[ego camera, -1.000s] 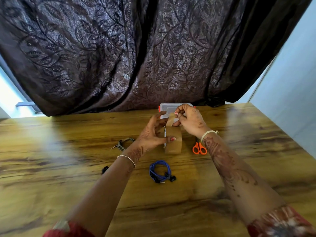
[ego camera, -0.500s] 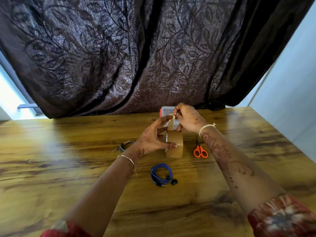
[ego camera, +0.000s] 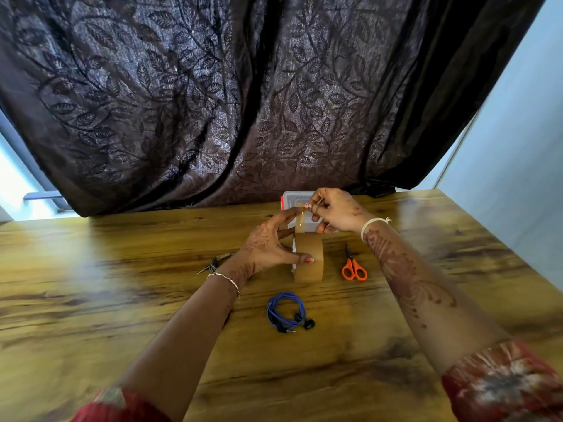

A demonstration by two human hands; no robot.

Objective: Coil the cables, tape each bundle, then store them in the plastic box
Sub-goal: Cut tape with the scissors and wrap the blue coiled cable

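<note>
A brown tape roll point(ego camera: 309, 263) stands on edge above the wooden table. My left hand point(ego camera: 268, 245) grips it, thumb on the outer face and fingers over the top. My right hand point(ego camera: 332, 208) pinches the free end of the tape strip point(ego camera: 300, 220) and holds it up from the roll. A coiled blue earphone cable point(ego camera: 285, 312) lies on the table in front of the roll. A dark coiled cable point(ego camera: 217, 261) lies partly hidden behind my left wrist. The clear plastic box point(ego camera: 292, 199) with an orange clip sits behind my hands.
Orange-handled scissors point(ego camera: 353, 268) lie to the right of the tape roll. A dark leaf-patterned curtain point(ego camera: 243, 102) hangs behind the table's far edge. The wooden table point(ego camera: 122, 300) stretches wide to both sides, and a pale wall rises at the right.
My right hand has drawn the tape end upward, so a longer strip stands off the roll. The left hand keeps its grip on the roll. The view shifted slightly.
</note>
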